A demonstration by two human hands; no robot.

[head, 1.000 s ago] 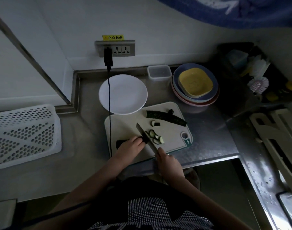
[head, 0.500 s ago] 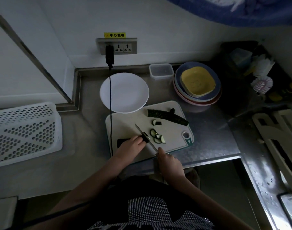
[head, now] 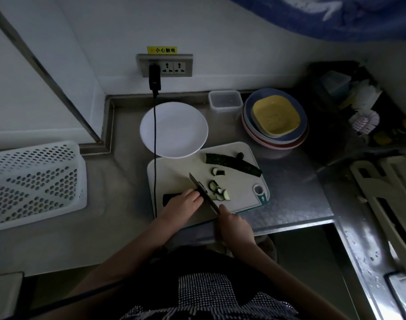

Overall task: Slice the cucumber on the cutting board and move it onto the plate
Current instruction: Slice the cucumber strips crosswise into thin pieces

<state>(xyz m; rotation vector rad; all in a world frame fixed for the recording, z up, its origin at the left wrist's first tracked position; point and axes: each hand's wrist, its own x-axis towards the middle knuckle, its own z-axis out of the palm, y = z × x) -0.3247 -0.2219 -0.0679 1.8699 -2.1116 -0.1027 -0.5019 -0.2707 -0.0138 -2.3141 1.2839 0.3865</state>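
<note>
- The cucumber piece being cut (head: 172,197) lies on the cutting board (head: 174,172), its long axis running roughly 9 to 3 o'clock; the left hand (head: 182,205) covers most of it, fingers curled over and pressing it down.
- The right hand (head: 235,225) grips the handle of the knife (head: 203,192); the blade points toward 11 o'clock and stands right against the left fingertips, at the piece's cut end.
- Finished slices (head: 218,192) lie just beyond the blade at 3 o'clock from it; two more sit toward 1 o'clock.
- A second cucumber length (head: 232,163) lies uncut at the board's far edge, slanting from 10 to 4 o'clock.
- The plate (head: 174,129) holds no slices and overlaps the board's far-left edge, at 12 o'clock from the left hand.
- A black cable (head: 155,146) crosses plate and board at their left side; I judge it a snag risk when carrying slices over.
- The board's near edge sits close to the bench (head: 289,192) lip, leaving little room toward 6 o'clock.
</note>
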